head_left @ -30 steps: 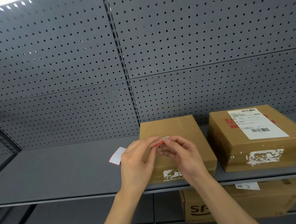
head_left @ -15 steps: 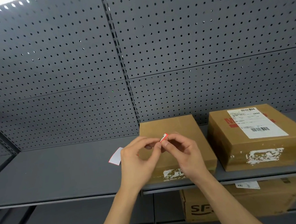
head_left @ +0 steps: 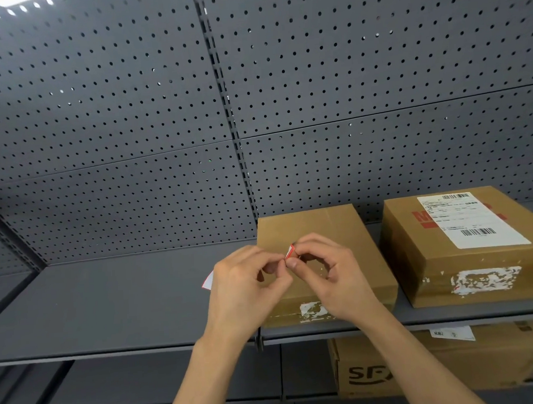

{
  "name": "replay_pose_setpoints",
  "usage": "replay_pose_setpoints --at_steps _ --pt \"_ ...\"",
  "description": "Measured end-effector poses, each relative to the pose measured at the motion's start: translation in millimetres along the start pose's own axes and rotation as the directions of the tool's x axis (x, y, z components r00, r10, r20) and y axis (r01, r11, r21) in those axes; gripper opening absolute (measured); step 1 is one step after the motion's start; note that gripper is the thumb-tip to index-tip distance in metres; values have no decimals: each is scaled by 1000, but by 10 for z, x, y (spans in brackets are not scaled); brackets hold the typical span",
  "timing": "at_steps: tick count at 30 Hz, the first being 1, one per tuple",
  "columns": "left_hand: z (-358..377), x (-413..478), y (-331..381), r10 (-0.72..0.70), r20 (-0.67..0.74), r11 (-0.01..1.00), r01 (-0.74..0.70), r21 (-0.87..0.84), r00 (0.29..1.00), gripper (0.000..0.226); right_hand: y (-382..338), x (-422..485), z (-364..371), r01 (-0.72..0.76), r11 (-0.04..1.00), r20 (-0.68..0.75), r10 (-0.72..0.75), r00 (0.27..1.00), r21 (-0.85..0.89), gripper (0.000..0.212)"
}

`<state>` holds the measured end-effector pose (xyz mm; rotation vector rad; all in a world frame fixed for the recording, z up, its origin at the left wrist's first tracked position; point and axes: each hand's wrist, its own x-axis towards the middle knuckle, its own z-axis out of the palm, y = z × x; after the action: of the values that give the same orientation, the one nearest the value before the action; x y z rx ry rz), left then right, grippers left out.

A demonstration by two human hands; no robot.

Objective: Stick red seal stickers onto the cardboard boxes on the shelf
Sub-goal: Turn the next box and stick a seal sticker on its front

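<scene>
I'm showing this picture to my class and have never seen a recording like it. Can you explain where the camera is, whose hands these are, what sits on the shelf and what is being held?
The camera is worn on a person's head, looking forward and down, so the two bare arms reaching in from below are that person's own. The left hand and right hand pinch a small red and white sticker between their fingers, in front of a plain cardboard box. To the right of it on the grey shelf stands a labelled cardboard box with a white shipping label. A white slip lies on the shelf, mostly hidden behind the left hand. Another box sits on the shelf below.
</scene>
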<state>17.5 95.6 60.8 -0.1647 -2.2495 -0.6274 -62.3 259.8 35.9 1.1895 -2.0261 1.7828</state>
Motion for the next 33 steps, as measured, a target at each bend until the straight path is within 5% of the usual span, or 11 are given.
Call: replay_pose_setpoints --at_steps 8,22,27,30,33 --pt "12 -51 -39 -233 -36 955 222 -194 972 12 0 44 77 20 999 24 -19 1000 -32 5" --pt "-150 7 -345 -161 213 945 213 -249 964 15 -60 130 29 153 963 154 -121 981 -221 6" --pt "-86 26 -317 -456 228 717 507 -478 860 19 -78 156 65 85 972 90 -67 994 -219 11" --pt "-65 17 -356 -577 212 555 569 -607 789 16 -43 193 71 -33 984 14 36 999 -176 15" --pt "-96 14 -368 -622 208 494 584 -644 755 20 27 219 109 -150 985 -22 149 989 -87 17"
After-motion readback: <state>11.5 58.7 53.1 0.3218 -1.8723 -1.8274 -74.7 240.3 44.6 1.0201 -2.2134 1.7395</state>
